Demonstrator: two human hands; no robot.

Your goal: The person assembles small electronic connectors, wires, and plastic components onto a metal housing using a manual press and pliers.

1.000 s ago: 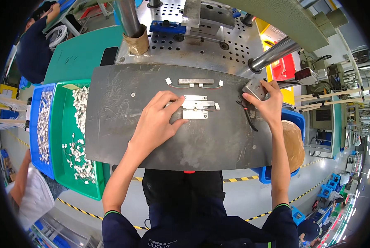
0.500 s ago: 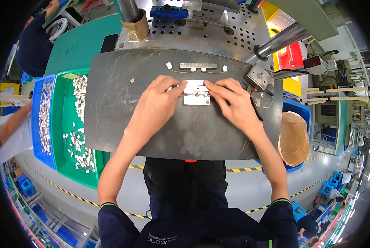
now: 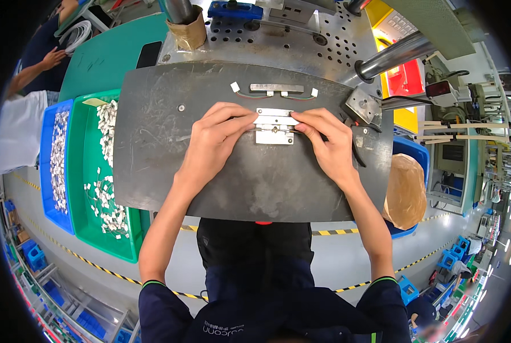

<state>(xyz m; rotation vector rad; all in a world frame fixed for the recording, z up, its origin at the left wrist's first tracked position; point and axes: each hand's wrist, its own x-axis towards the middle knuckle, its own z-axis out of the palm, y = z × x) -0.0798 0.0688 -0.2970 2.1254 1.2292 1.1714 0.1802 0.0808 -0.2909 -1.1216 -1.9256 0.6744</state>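
Observation:
A small silver metal fixture (image 3: pixel 275 137) lies on the dark grey work plate (image 3: pixel 255 183), with a narrow silver strip (image 3: pixel 275 120) across its middle. My left hand (image 3: pixel 216 137) is closed, thumb and forefinger pinching the strip's left end. At the right end, my right hand (image 3: pixel 326 140) pinches in the same way. Thin dark wire shows beside the fingertips, partly hidden by them. Beyond the fixture lies a grey bar (image 3: pixel 276 88) with thin wires and small white connectors (image 3: pixel 235 87) at its sides.
Black-handled pliers (image 3: pixel 355 150) and a metal block (image 3: pixel 363 106) lie to the right. At left stand a green bin (image 3: pixel 87 228) and a blue bin (image 3: pixel 47 194) with small white connector parts. A perforated metal bed (image 3: pixel 290 43) with posts is behind. Another person's hand (image 3: pixel 52 58) shows far left.
My hands have moved slightly apart, and more of the fixture's far part shows beyond the strip. The other person at far left has shifted, with a hand now visible.

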